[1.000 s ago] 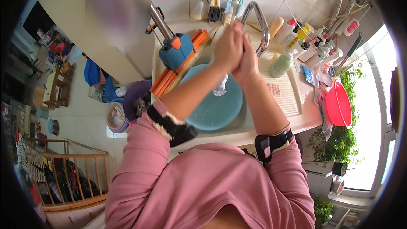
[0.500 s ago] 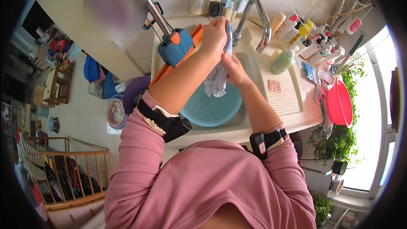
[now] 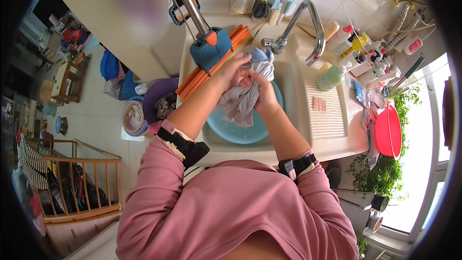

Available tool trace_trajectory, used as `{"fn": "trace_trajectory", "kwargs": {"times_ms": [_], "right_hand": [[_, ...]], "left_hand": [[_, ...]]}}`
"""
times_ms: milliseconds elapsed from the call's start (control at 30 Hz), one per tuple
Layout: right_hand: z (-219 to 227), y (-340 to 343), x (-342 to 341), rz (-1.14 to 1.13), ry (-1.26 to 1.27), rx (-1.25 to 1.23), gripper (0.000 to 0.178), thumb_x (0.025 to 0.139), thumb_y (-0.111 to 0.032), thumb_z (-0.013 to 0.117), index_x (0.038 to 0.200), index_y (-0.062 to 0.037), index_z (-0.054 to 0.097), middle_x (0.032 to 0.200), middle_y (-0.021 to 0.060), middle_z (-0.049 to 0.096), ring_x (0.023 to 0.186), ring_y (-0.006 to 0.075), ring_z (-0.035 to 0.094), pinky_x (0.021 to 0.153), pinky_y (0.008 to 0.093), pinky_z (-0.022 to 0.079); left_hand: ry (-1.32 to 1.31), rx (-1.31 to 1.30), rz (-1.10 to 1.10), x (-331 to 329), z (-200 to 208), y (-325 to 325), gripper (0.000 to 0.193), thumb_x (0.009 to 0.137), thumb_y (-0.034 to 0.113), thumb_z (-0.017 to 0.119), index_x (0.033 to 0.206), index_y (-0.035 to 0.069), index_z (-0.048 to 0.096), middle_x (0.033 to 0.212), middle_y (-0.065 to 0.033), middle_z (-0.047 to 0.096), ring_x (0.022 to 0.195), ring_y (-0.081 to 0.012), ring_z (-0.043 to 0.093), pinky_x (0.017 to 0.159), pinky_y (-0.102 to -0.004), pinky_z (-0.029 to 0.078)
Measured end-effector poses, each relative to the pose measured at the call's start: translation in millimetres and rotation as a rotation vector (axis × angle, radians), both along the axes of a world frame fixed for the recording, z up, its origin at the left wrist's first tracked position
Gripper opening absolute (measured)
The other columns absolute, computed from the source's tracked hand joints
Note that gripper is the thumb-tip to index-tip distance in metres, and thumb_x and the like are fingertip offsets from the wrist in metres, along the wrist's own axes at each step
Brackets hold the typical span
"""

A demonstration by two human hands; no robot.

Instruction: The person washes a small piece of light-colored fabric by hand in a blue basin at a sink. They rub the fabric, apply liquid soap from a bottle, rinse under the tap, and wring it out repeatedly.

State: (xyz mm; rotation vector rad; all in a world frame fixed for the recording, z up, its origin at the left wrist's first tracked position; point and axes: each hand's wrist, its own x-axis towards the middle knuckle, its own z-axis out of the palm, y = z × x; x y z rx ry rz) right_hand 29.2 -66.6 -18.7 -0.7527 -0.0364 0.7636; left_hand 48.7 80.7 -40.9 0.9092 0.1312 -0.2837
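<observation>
A wet, light grey cloth [image 3: 237, 103] with a bluish end is bunched between my two hands, its lower part hanging over a light blue basin [image 3: 230, 132] in the sink. My left hand [image 3: 232, 72] grips the cloth from the left, its fingertips partly lost among the folds. On the other side my right hand [image 3: 264, 94] has its fingers curled round the gathered fabric. The basin seems to hold water. A chrome faucet [image 3: 317, 31] arches behind and to the right of my hands.
A flat mop head [image 3: 211, 50] with orange strips leans at the sink's left. Brushes [image 3: 274, 15] stand along the back wall. A ribbed drainboard [image 3: 332, 123] lies to the right, with a green pump bottle [image 3: 332, 77] and a red basin [image 3: 388, 130] beyond.
The cloth was stretched upright and twisted between my hands; now it is loosened and bunched. My left hand has come down closer to my right, and the view has shifted slightly.
</observation>
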Motion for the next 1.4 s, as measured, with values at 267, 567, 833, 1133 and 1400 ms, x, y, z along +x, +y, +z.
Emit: {"fn": "trace_trajectory", "kwargs": {"times_ms": [267,567,833,1133,1400], "right_hand": [[6.7,8.1,18.0,-0.319,-0.016,0.112,0.022,0.087,-0.014,0.055,0.109,-0.0083,0.052,0.080,0.0039,0.051,0.076,0.0179,0.051,0.073,0.0324,0.046],[-28.6,0.1,20.6,-0.504,-0.270,-0.183,0.043,0.092,-0.013,0.054,0.133,-0.0113,0.041,0.124,0.0091,0.052,0.108,0.0214,0.050,0.091,0.0372,0.044],[-23.9,0.7,-4.1,-0.208,-0.113,0.149,0.042,0.099,-0.033,0.036,0.135,-0.0117,0.037,0.134,0.0041,0.045,0.121,0.0201,0.045,0.102,0.0391,0.035],[-11.3,-17.0,10.8,-0.285,0.044,0.287,0.060,0.095,-0.050,0.033,0.138,-0.0089,0.035,0.139,0.0095,0.041,0.130,0.0273,0.036,0.106,0.0429,0.029],[-15.0,-15.9,15.9,-0.281,0.070,0.153,0.049,0.098,-0.039,0.030,0.136,-0.0091,0.036,0.141,0.0099,0.039,0.128,0.0262,0.038,0.108,0.0395,0.028]], "left_hand": [[-0.035,-0.600,-0.268,-86.9,-53.7,-7.0,0.069,0.087,0.048,0.056,0.141,0.013,0.032,0.138,-0.0090,0.041,0.125,-0.0296,0.042,0.105,-0.0463,0.031],[-0.378,0.521,0.525,-69.4,-18.9,-52.3,0.027,0.077,0.022,0.073,0.093,0.008,0.057,0.098,-0.0071,0.058,0.089,-0.0224,0.058,0.078,-0.0340,0.047],[-0.499,1.034,0.685,8.8,8.6,-66.7,0.025,0.075,0.020,0.069,0.095,0.010,0.058,0.112,-0.0176,0.053,0.108,-0.0353,0.049,0.089,-0.0427,0.040],[-0.786,1.294,0.401,-19.8,-1.8,-93.1,0.036,0.087,0.026,0.054,0.122,0.016,0.058,0.143,-0.0140,0.037,0.134,-0.0374,0.029,0.108,-0.0487,0.025],[-0.539,1.081,0.381,16.8,-5.6,-73.5,0.039,0.087,0.024,0.053,0.124,0.017,0.056,0.143,-0.0204,0.033,0.134,-0.0400,0.027,0.108,-0.0481,0.026]]}}
